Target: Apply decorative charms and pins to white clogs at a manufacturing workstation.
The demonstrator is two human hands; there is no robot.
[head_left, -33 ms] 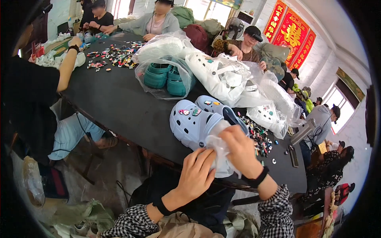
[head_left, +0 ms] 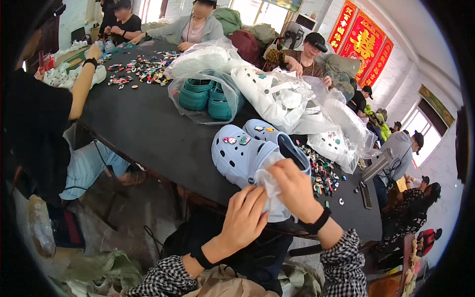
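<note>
Pinching a clear plastic bag (head_left: 271,193), both hands (head_left: 245,218) (head_left: 296,190) are closed on it so the pale-blue clogs (head_left: 242,153) can be sleeved at the surface (head_left: 148,123) edge.

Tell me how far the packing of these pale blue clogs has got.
Done: both clogs carry charms on top. In hand: left hand and right hand grip a clear bag at the clogs' heel end; the clogs lie mostly outside it. Left: loose charms lie on the table.
</note>
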